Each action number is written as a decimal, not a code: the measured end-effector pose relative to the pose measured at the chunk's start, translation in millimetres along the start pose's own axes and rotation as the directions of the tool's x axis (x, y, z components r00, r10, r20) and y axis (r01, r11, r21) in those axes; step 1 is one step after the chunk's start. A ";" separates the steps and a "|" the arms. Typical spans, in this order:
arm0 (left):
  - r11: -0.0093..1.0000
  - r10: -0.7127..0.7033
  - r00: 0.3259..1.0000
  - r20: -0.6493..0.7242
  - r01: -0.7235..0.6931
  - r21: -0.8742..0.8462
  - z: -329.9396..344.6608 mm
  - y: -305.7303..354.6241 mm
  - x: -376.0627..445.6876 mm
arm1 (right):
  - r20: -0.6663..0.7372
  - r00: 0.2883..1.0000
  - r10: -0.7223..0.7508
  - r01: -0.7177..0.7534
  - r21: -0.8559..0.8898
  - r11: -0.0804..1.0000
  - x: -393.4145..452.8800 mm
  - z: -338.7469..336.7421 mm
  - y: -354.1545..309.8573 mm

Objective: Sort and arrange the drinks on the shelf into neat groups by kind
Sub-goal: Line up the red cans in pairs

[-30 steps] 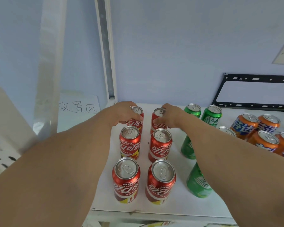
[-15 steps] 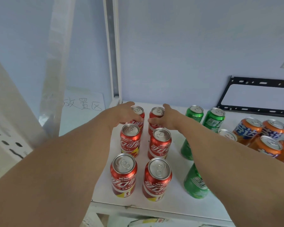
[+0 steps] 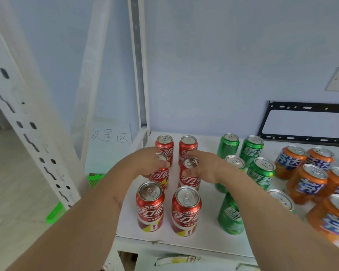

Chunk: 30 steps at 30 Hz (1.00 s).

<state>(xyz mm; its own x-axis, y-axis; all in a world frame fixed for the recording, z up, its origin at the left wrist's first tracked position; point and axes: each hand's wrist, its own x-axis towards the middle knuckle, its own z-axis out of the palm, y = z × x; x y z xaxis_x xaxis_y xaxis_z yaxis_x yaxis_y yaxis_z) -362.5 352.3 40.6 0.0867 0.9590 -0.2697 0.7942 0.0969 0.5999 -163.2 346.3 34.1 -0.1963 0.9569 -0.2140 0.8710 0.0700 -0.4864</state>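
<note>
The left hand (image 3: pixel 145 165) grips the left middle red can (image 3: pixel 159 173) and the right hand (image 3: pixel 205 167) grips the right middle red can (image 3: pixel 190 173), both standing on the shelf (image 3: pixel 207 196). The step looks like squaring the red block (six cans, two columns). Next, probably the scattered green cans (image 3: pixel 260 173) to the right need aligning.

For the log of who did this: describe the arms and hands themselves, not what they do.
Both forearms are bare to the frame's edge: no sleeves, gloves or watch show. The left hand and right hand show no rings. A thin line marks the left forearm.
</note>
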 end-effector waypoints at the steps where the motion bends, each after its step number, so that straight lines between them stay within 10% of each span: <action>1: 1.000 -0.001 1.000 -0.004 0.001 -0.023 0.7 -2.0 1.4 | -0.018 1.000 -0.001 0.001 0.003 1.000 -1.0 0.5 0.6; 7: 0.996 -0.003 1.000 -0.022 0.001 -0.091 6.0 -3.4 -5.0 | -0.067 0.998 0.019 -0.015 0.052 0.999 -11.4 0.5 -4.5; 12: 0.953 -0.050 0.944 -0.328 -0.053 -0.299 27.3 -17.4 -57.6 | -0.374 0.925 -0.073 0.185 0.273 0.944 -61.5 12.8 -24.6; 21: 0.786 0.025 0.925 -0.379 -0.252 -0.565 81.7 -51.9 -105.3 | -0.231 0.973 -0.004 0.168 0.696 0.698 -105.5 105.3 9.4; 30: 0.777 0.109 0.943 -0.315 -0.278 -0.564 81.2 -65.8 -88.9 | -0.295 0.949 0.107 0.079 0.556 0.827 -105.0 132.6 14.9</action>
<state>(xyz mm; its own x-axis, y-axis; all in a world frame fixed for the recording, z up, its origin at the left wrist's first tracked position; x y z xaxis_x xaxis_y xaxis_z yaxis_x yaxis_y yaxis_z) -373.7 239.1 -36.1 -0.0208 0.9986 0.0483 0.2537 -0.0414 0.9664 -189.3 209.5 -63.0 0.0399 0.9992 -0.0053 0.4546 -0.0229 -0.8904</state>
